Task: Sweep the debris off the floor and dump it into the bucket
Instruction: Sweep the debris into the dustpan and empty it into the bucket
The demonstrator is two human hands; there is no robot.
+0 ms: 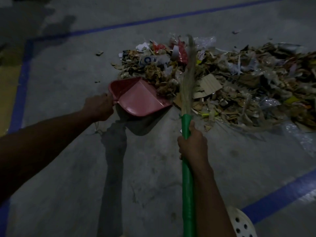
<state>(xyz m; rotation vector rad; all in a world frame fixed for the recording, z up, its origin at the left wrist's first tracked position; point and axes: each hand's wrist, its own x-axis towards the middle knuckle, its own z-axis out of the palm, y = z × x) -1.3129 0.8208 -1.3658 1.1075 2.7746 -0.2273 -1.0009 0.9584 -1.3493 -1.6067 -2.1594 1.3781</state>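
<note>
Left hand (100, 107) grips pink dustpan (139, 98) at debris (230, 79) pile's edge; right hand (193, 144) clasps green broom (187, 177); floor (68, 79) concrete.

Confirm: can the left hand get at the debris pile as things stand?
Likely yes, via the pan: the left hand grips the pink dustpan, whose open mouth faces the near edge of the debris pile with nothing between. The hand itself is occupied, though.
</note>
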